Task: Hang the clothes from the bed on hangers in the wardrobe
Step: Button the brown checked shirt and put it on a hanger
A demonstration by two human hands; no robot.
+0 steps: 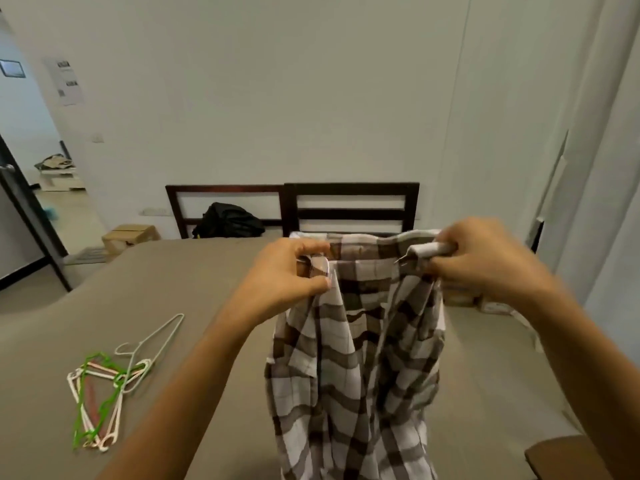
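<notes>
I hold a brown-and-white checked shirt (353, 358) up over the bed (173, 278), its body hanging down in front of me. My left hand (287, 271) grips the collar edge on the left. My right hand (481, 258) grips the collar on the right, where a thin metal tip pokes out beside the fingers. A pile of wire hangers (100, 396) in green, white and pink lies on the bed at the lower left, with one pale hanger (156, 341) on top reaching toward the middle.
A dark slatted headboard (349, 206) stands against the white wall. A black bag (228, 220) sits at the bed's far end, a cardboard box (130, 237) on the floor to the left. An open doorway (38, 188) is at left, white panels (588, 168) at right.
</notes>
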